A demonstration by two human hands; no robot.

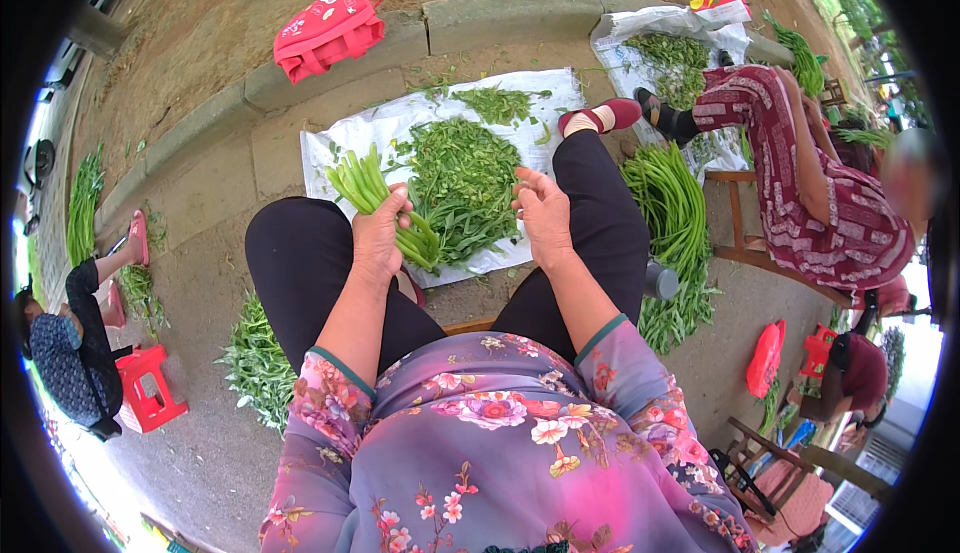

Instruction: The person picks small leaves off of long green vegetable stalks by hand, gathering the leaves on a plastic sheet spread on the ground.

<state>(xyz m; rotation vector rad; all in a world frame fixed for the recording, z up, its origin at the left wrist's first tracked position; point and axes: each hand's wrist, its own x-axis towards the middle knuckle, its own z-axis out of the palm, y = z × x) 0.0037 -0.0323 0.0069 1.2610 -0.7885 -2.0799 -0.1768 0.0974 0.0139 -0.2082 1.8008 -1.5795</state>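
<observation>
A bunch of water spinach stems [365,183] is gripped in my left hand [377,233], its pale green ends pointing up and left and its lower end reaching past my fingers. To its right, my right hand [546,218] hovers over the edge of the leaf pile with nothing visible in it, the fingers half bent and apart. Between and beyond my hands, stripped green leaves [465,173] lie heaped on a white plastic sheet [545,83] on the ground, between my knees.
Long stems [665,193] lie right of my leg beside a dark cup-like container [660,281]. Leafy greens [258,363] lie at left. Beyond the sheet are a kerb [510,21] and a red bag [330,33]. A person [800,173] sits at right; another sits far left near a red stool [150,388].
</observation>
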